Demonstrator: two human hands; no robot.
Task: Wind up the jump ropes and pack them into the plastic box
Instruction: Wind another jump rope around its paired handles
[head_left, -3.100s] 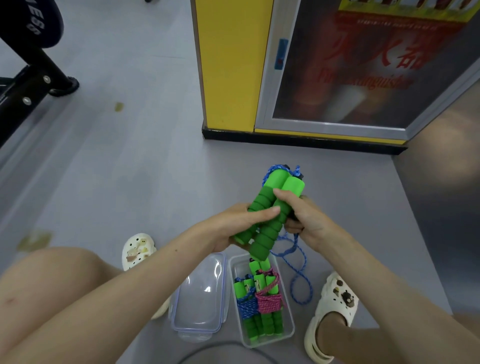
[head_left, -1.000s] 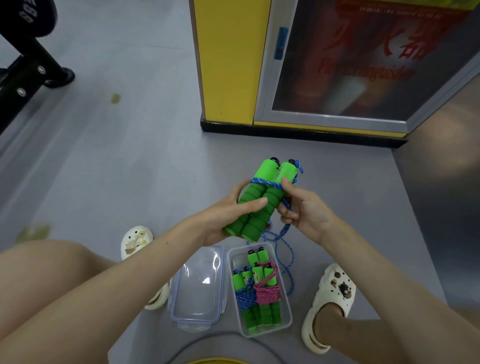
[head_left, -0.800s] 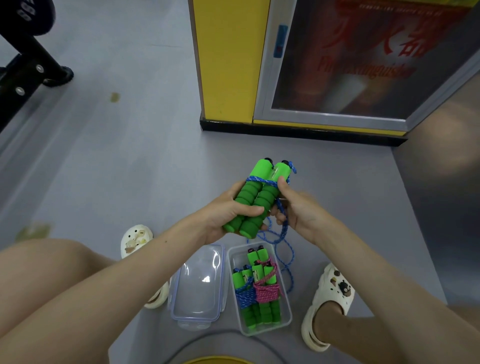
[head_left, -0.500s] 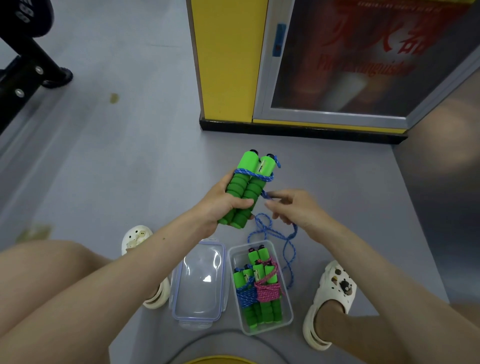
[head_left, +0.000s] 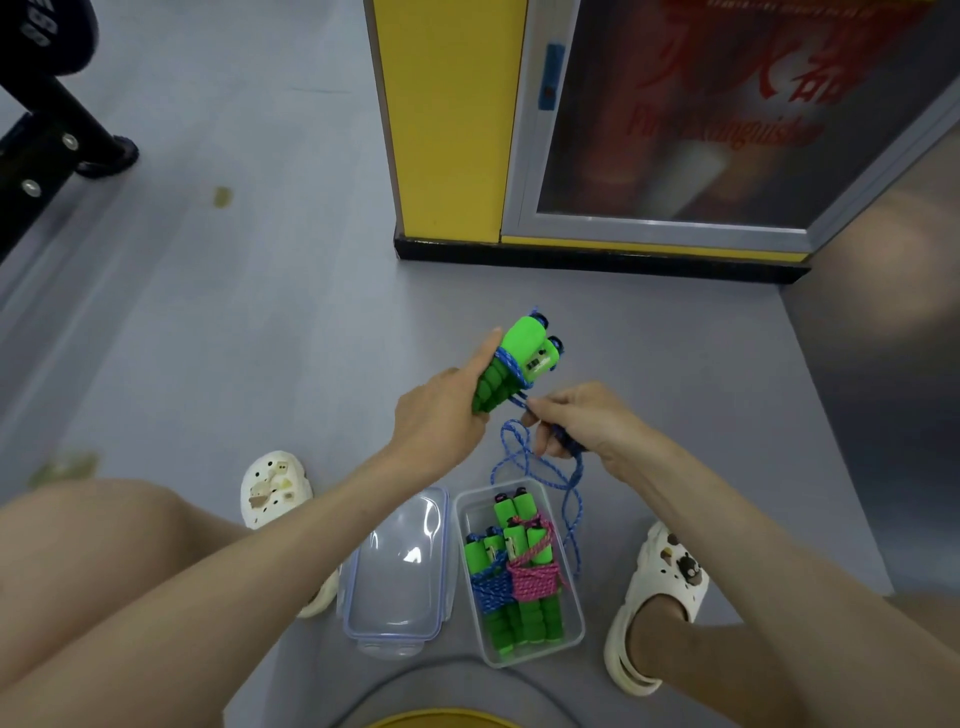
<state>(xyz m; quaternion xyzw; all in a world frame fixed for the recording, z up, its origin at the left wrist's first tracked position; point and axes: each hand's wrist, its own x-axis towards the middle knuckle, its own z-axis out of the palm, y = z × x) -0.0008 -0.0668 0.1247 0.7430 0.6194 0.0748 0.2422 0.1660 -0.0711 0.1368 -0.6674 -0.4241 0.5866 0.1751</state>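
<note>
Handles (head_left: 511, 364) tilted in left hand (head_left: 441, 415), rope (head_left: 540, 467) right

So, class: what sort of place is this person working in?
Probably a gym or fitness room: black weight equipment stands top left on grey floor, a fire extinguisher cabinet sits in the yellow wall, and jump ropes lie in a plastic box.

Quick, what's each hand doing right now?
Left hand: grips the green handles.
Right hand: pinches the blue rope.
</note>
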